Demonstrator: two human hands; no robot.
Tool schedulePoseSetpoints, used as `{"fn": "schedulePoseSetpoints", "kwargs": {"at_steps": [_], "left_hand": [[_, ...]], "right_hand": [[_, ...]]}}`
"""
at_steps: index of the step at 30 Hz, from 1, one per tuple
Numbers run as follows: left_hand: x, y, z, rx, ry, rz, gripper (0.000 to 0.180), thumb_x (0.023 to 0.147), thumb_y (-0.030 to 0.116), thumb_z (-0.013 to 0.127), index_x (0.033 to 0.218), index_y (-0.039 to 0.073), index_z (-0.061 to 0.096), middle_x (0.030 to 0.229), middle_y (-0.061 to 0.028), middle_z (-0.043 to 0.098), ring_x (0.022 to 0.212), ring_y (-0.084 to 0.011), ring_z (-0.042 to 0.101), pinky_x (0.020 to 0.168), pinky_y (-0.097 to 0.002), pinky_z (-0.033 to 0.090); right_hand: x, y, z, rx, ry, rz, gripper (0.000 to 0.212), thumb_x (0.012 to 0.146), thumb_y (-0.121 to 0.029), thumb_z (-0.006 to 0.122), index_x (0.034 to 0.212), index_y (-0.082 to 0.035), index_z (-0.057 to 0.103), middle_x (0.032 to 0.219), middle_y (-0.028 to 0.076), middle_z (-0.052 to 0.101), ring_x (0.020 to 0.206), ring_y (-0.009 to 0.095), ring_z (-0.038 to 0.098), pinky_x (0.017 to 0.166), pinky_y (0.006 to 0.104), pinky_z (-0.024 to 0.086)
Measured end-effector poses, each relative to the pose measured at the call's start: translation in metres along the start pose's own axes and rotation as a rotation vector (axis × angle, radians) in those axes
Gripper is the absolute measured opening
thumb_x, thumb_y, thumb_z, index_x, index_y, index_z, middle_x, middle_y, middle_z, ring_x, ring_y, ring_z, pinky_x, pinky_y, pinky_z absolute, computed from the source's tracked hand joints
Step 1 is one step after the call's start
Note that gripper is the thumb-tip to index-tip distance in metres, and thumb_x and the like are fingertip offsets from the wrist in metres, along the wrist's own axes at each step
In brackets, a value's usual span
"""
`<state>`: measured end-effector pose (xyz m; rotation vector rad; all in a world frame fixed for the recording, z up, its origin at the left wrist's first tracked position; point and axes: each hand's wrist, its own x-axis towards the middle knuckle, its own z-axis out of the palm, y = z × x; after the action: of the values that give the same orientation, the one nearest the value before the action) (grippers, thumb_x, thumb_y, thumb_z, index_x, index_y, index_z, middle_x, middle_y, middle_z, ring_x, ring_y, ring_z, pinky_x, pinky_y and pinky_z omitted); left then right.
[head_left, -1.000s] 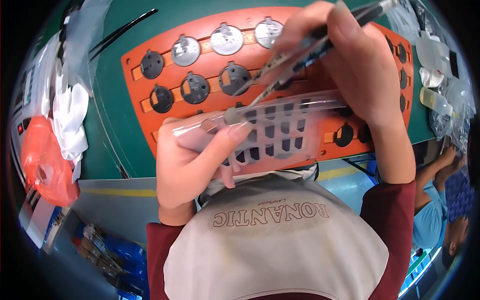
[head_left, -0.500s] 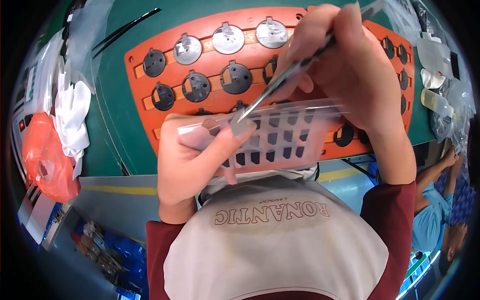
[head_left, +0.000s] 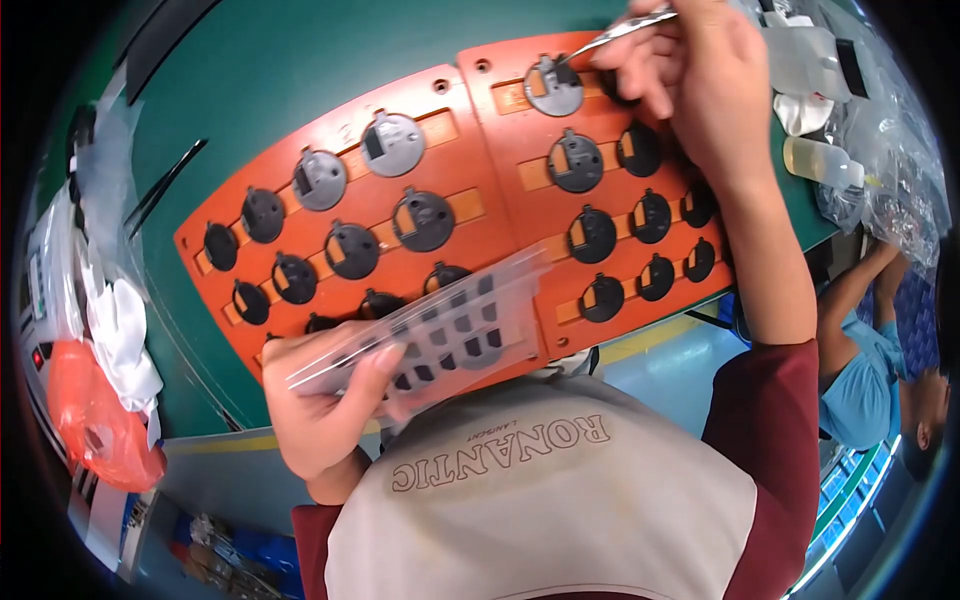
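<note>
My left hand (head_left: 320, 410) is closed around the edge of a clear plastic sheet (head_left: 520, 285), its thumb pressing on top. Rows of small dark pieces (head_left: 462, 325) sit on the sheet, which is held tilted over the near edge of an orange fixture plate. My right hand (head_left: 700, 85) is closed on metal tweezers (head_left: 630, 27). Their tips reach the upper part of a round grey disc (head_left: 553, 88) at the far side of the right-hand plate (head_left: 505, 160). Something small and dark shows at the tips; I cannot tell whether they grip it.
More round discs (head_left: 422, 219) sit in rows on the left-hand plate (head_left: 280, 150), some behind the sheet. Bottles (head_left: 822, 162) and clear bags stand at right. An orange bag (head_left: 95, 420) and white cloth (head_left: 122, 330) lie at left. A co-worker (head_left: 862, 390) sits at right.
My right hand has carried the tweezers from the sheet by my left thumb to the disc at the far right. The left hand and sheet have shifted left and nearer, as the view turned rightward.
</note>
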<state>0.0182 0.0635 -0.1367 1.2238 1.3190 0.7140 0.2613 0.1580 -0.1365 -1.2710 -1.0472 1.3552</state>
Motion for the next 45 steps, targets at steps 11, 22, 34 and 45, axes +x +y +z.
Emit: {"fn": "schedulePoseSetpoints", "kwargs": {"at_steps": [11,22,34,45], "left_hand": [[0.009,-0.006,0.016,0.048,0.062,0.044,0.018,0.063,0.007,0.055,0.068,-0.01,0.054,0.049,-0.0084,0.051,0.038,-0.0114,0.049,0.04,-0.017,0.036],[0.011,-0.01,0.02,0.104,0.158,0.097,0.023,0.06,0.013,0.058,0.066,-0.009,0.055,0.048,-0.008,0.05,0.041,-0.0114,0.046,0.041,-0.0183,0.033],[0.012,-0.01,0.018,0.127,0.101,0.108,0.022,0.061,0.013,0.058,0.066,-0.008,0.055,0.046,-0.0067,0.047,0.039,-0.0105,0.041,0.039,-0.0188,0.03],[0.012,-0.013,0.02,0.134,0.118,0.172,0.023,0.061,0.014,0.058,0.064,-0.009,0.053,0.046,-0.0084,0.047,0.039,-0.0116,0.042,0.04,-0.019,0.031]], "right_hand": [[0.009,0.004,-0.019,-0.029,-0.104,0.033,0.032,0.084,-0.023,0.037,0.073,0.006,0.044,0.059,0.019,0.053,0.043,0.015,0.053,0.035,0.0184,0.04],[0.011,0.003,-0.022,-0.092,-0.128,0.031,0.034,0.084,-0.024,0.035,0.073,0.007,0.044,0.059,0.018,0.053,0.043,0.015,0.053,0.035,0.0181,0.04],[0.013,0.0,-0.022,-0.106,-0.132,0.062,0.034,0.084,-0.023,0.035,0.072,0.008,0.045,0.057,0.017,0.053,0.041,0.013,0.052,0.036,0.0174,0.04],[0.01,0.001,-0.024,-0.111,-0.093,0.077,0.033,0.084,-0.024,0.035,0.072,0.006,0.043,0.056,0.016,0.052,0.039,0.013,0.05,0.033,0.0175,0.038]]}}
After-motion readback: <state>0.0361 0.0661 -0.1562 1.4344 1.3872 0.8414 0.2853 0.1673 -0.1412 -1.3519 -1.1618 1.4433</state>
